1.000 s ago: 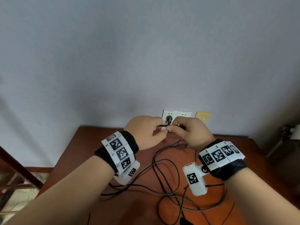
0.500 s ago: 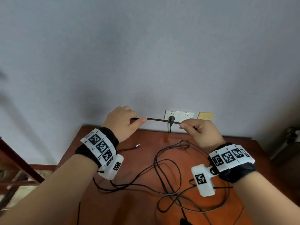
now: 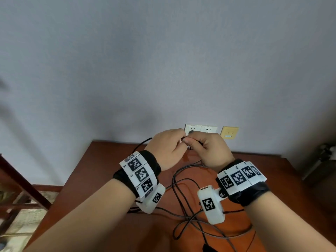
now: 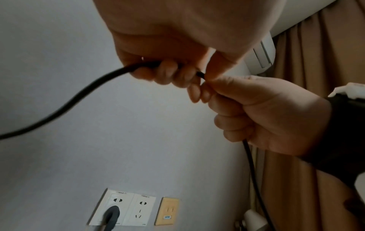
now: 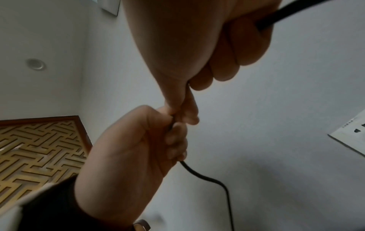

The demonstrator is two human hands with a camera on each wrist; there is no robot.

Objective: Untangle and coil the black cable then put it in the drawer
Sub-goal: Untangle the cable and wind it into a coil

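Cable (image 3: 183, 211) lies mostly in loose, crossing loops on the table (image 3: 101, 171), in the lower middle of the head view, under and between the two wrists. From that heap one strand climbs toward the centre of the frame, where both hands meet in front of the wall sockets (image 3: 209, 128).

Left hand (image 3: 166, 148) sits just left of centre, its fingers curled round the cable; in the left wrist view the strand leaves that fist at the upper middle and sweeps down to the left edge of the frame. Right hand (image 3: 209, 149) sits just right of centre, thumb and forefinger pinching the cable where the two hands touch, the other fingers curled round it; in the same view a strand drops from under this fist toward the lower right. Only a very short bit of cable shows between the two grips, so its long axis there runs roughly left to right across the head view, from one fist into the other.

Judging by this, coiling has barely begun: nearly all the slack is on the table, below and nearer the camera than the hands. The right-hand strand leads down into the tangle, so that hand looks nearer to the length to be fed; the left would serve as the holder of the loops. A dark plug (image 4: 111, 217) in the left socket, at the bottom of the left wrist view, may belong to another lead; I cannot tell. No drawer is in view.
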